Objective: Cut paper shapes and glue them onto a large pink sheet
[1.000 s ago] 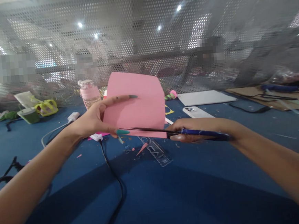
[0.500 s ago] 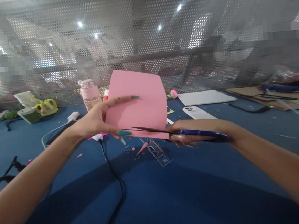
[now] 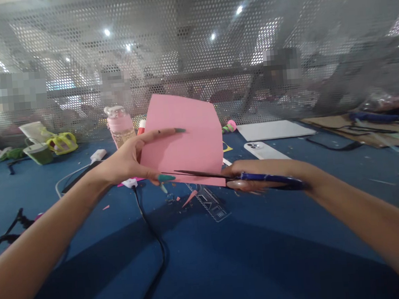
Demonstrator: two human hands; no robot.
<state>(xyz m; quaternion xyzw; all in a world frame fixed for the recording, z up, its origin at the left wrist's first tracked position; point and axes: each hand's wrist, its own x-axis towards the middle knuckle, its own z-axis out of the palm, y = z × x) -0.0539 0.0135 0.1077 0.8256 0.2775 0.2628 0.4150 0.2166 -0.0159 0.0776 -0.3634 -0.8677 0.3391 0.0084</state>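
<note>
A sheet of pink paper [image 3: 188,136] is raised above the table, bowed a little, with its face toward me. My left hand [image 3: 127,157] pinches its left side, forefinger stretched over the front and thumb at the lower edge. In my right hand [image 3: 250,175] are scissors with blue handles [image 3: 274,179], their dark blades slightly apart and pointing left along the paper's bottom edge. A narrow strip lies below the blades. Beneath, on the table, are a clear stencil ruler [image 3: 211,206] and a pink paper scrap [image 3: 190,197].
On the blue table [image 3: 209,268] runs a black cable [image 3: 158,240]. A pink bottle [image 3: 119,123] and a green cup [image 3: 39,153] stand at the left. A white phone [image 3: 265,150], a white pad [image 3: 276,129] and cardboard [image 3: 343,131] lie right. A perforated metal screen [image 3: 192,53] rises behind.
The scissor blades have drawn slightly closer together at the paper's lower edge. The sheet's top has shifted a touch; both hands stay nearly in place.
</note>
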